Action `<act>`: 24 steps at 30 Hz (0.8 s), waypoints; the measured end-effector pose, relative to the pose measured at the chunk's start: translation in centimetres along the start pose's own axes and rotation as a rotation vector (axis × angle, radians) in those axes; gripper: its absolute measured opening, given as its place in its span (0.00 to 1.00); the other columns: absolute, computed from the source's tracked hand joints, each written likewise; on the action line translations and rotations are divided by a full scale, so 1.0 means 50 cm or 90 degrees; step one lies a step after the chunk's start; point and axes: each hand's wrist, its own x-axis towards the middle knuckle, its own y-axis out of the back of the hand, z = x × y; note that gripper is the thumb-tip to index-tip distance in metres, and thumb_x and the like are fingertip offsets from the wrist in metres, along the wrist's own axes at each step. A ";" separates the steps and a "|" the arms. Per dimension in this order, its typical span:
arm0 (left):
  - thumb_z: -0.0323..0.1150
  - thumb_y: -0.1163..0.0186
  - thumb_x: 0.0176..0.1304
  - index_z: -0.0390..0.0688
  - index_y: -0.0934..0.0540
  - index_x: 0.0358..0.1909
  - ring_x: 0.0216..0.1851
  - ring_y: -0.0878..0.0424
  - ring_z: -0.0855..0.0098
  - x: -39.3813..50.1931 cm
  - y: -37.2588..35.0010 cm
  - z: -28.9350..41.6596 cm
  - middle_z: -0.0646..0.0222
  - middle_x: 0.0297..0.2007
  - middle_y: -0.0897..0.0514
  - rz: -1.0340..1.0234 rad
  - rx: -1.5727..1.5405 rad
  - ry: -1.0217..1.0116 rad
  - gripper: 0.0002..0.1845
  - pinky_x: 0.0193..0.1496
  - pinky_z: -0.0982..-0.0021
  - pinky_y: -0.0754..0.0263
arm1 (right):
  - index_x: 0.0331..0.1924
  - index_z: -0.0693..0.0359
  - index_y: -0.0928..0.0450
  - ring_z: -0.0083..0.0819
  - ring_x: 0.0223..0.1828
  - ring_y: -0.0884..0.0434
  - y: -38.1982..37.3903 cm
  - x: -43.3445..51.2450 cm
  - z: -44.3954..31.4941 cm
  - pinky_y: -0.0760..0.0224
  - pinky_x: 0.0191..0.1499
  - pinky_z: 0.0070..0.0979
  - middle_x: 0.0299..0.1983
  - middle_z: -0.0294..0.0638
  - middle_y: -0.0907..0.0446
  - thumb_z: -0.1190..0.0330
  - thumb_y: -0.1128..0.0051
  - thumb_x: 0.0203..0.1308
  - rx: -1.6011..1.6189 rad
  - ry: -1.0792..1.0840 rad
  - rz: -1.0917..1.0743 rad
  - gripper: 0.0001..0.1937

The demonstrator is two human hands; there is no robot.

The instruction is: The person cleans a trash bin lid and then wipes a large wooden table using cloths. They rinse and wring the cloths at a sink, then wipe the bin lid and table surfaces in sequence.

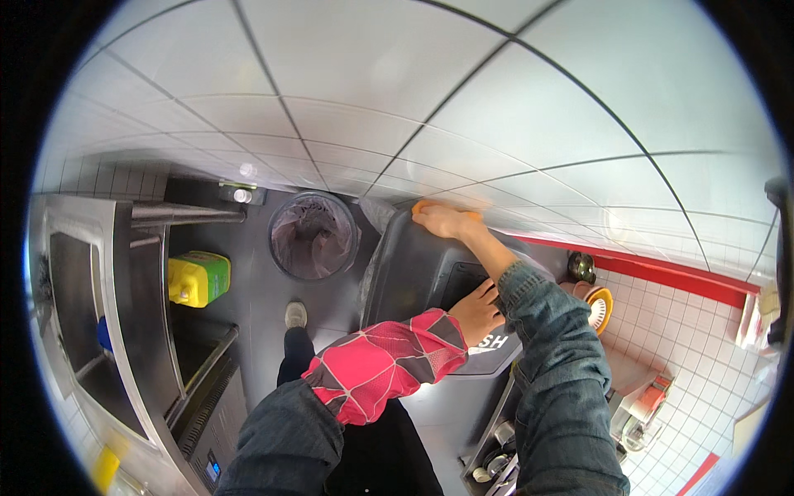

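Observation:
A dark grey trash bin (406, 266) with a lid stands against the tiled wall, with white letters near its front edge. My right hand (443, 221), in a denim sleeve, presses an orange cloth (425, 205) onto the lid's back edge by the wall. Most of the cloth is hidden under the hand. My left hand (476, 314) rests on the lid's middle, fingers spread, beside a dark recessed panel (462, 279). A pink patterned sleeve cover (384, 366) wraps the left forearm. The right forearm passes over the left fingertips.
A round lined wastebasket (313, 235) is left of the bin. A yellow-green jug (198, 279) sits by a stainless steel rack (111, 310). A red ledge (670, 276) runs along the wall at right, near an orange-rimmed container (600, 309). Metal kitchenware (496, 462) sits lower right.

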 end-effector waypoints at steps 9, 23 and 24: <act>0.44 0.48 0.56 0.48 0.23 0.48 0.61 0.36 0.52 -0.014 -0.057 0.000 0.65 0.54 0.25 0.103 -0.420 0.224 0.20 0.64 0.50 0.46 | 0.47 0.63 0.21 0.44 0.55 0.25 -0.058 0.021 -0.146 0.31 0.54 0.38 0.54 0.49 0.26 0.66 0.58 0.60 -0.353 0.005 0.024 0.17; 0.34 0.47 0.59 0.42 0.33 0.60 0.67 0.43 0.57 -0.259 -0.057 0.183 0.54 0.63 0.37 0.018 -0.121 -0.023 0.25 0.70 0.55 0.53 | 0.43 0.59 0.21 0.45 0.47 0.23 -0.317 -0.135 -0.204 0.31 0.51 0.38 0.40 0.48 0.20 0.68 0.50 0.52 -0.282 0.318 -0.296 0.14; 0.34 0.45 0.55 0.45 0.32 0.58 0.67 0.42 0.61 -0.321 -0.039 0.220 0.60 0.61 0.34 -0.018 -0.175 0.029 0.26 0.69 0.53 0.51 | 0.45 0.60 0.23 0.45 0.48 0.23 -0.310 -0.155 -0.214 0.31 0.51 0.37 0.41 0.49 0.21 0.69 0.51 0.52 -0.165 0.301 -0.224 0.15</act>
